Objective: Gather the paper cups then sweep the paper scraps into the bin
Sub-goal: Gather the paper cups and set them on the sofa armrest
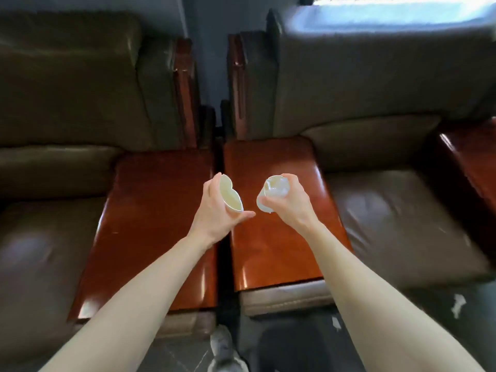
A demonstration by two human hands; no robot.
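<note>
My left hand (214,210) grips a white paper cup (230,194), squeezed so its rim is dented; its mouth faces right. My right hand (291,202) grips a second white paper cup (273,189), its mouth tilted up and left, with something pale crumpled inside. Both cups hang in the air above two glossy red-brown wooden armrest tops (271,237), a short gap apart. White paper scraps (457,304) lie on the dark floor at the lower right, with a smaller scrap (336,323) near my right forearm. A dark round shape (298,342) on the floor below may be the bin.
Brown leather armchairs stand on both sides, a left seat cushion (40,251) and a right seat cushion (397,224). A narrow dark gap (222,264) runs between the two armrests. A grey shoe (222,347) shows on the tiled floor at the bottom.
</note>
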